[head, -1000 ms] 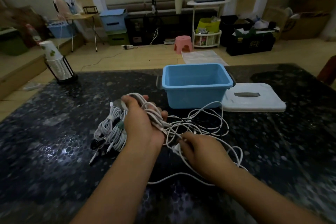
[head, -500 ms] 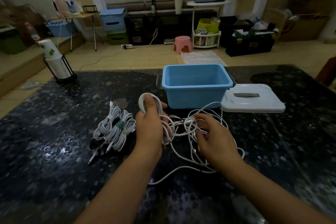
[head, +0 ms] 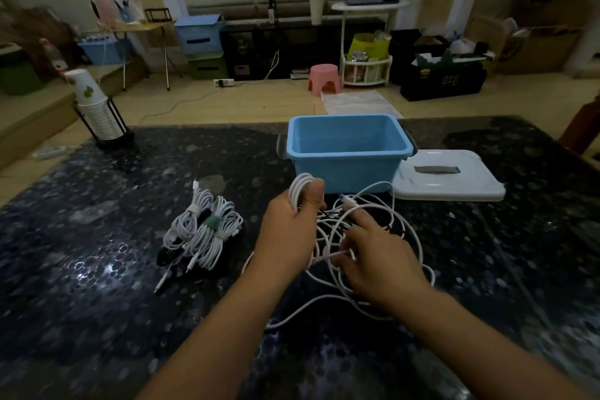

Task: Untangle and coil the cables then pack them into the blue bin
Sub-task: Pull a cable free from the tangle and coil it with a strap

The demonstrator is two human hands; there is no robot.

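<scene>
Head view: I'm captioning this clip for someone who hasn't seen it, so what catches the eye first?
The two hands at centre: the left hand grips a coil of white cable, and the right hand pinches a strand in the loose white tangle on the dark table. Just behind them stands the blue bin, open, with its white lid lying to its right. Left of the hands lie tied cable bundles.

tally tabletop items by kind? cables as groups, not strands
Blue bin: 1
White lid: 1
Tied cable bundle pile: 1
Loose white cable tangle, worked by left hand and right hand: 1
Paper cup stack in its holder: 1
Total: 5
</scene>
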